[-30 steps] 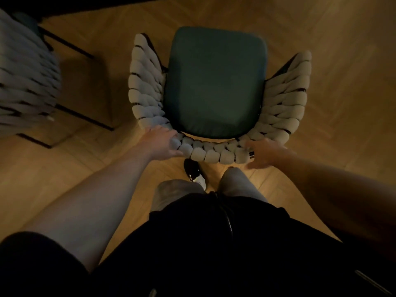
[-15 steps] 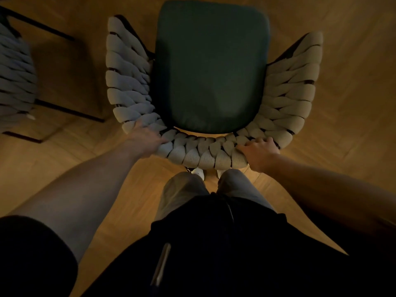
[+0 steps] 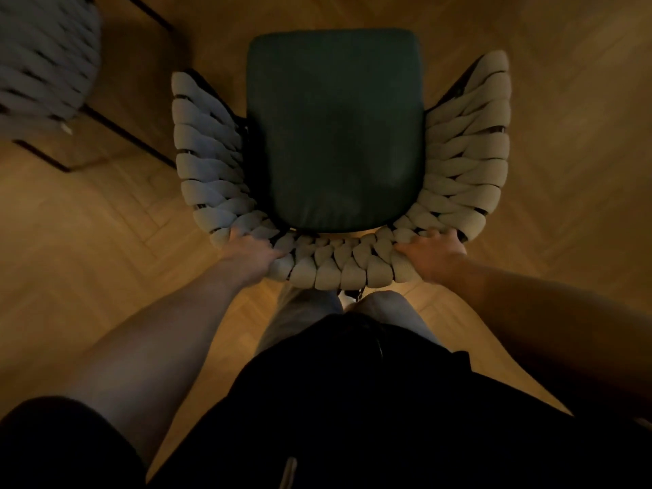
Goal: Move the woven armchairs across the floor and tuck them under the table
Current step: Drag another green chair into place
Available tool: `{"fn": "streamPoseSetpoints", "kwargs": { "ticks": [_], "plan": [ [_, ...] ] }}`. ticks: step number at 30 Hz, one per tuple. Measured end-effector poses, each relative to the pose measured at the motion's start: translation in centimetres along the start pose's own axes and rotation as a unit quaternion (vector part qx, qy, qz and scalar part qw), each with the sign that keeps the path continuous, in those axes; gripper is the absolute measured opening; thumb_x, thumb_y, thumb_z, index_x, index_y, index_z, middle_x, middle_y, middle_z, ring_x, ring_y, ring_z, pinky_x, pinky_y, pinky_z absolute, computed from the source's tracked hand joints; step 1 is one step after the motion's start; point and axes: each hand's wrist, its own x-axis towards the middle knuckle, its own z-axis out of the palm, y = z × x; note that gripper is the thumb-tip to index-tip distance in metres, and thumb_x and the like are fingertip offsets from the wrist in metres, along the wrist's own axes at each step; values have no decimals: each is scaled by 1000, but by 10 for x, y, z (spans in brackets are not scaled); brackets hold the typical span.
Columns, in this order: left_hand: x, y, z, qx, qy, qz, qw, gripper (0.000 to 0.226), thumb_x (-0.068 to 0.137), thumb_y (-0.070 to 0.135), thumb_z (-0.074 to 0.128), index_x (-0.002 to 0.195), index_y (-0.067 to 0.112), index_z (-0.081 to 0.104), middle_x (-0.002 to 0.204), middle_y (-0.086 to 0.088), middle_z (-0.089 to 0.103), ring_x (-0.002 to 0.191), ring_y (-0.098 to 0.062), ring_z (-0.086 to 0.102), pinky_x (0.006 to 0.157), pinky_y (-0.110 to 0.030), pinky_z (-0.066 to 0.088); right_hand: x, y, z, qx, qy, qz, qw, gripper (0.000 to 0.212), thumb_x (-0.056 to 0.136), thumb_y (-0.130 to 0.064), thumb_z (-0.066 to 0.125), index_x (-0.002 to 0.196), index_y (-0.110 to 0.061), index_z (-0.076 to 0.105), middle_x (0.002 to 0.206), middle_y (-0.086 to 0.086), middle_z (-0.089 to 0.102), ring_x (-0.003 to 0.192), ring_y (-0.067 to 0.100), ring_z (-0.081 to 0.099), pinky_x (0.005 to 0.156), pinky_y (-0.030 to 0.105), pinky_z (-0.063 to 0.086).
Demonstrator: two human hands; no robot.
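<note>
Both hands, left (image 3: 252,254) and right (image 3: 428,254), gripped the woven back of the armchair (image 3: 335,135), which stood on the wooden floor (image 3: 106,259) directly ahead. A second armchair (image 3: 46,58) sat just beyond on the left; swinging wide could probably knock their frames together.
</note>
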Motion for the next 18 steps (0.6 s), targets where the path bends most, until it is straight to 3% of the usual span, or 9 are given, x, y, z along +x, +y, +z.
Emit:
{"fn": "streamPoseSetpoints", "kwargs": {
  "ticks": [6,11,18],
  "plan": [
    [-6,5,15,-119,-2,-57,991,39,97,26,49,132,43,55,121,9,67,122,-23,58,102,-53,29,31,24,-51,-89,6,-47,995,61,102,-36,51,154,-42,21,152,3,43,135,33,40,100,50,40],
    [-5,5,10,-209,-30,-105,972,30,99,30,48,126,38,59,125,7,65,122,-24,58,106,-57,25,61,39,-106,-160,35,-86,983,55,102,-36,49,151,-43,25,143,2,51,129,31,44,96,48,40],
    [-7,17,1,-322,-74,-152,931,44,99,29,51,140,42,47,138,1,56,130,-27,53,111,-62,23,94,50,-172,-273,72,-156,947,51,101,-34,50,148,-44,31,139,0,56,126,30,46,97,47,37]
  ]
}}
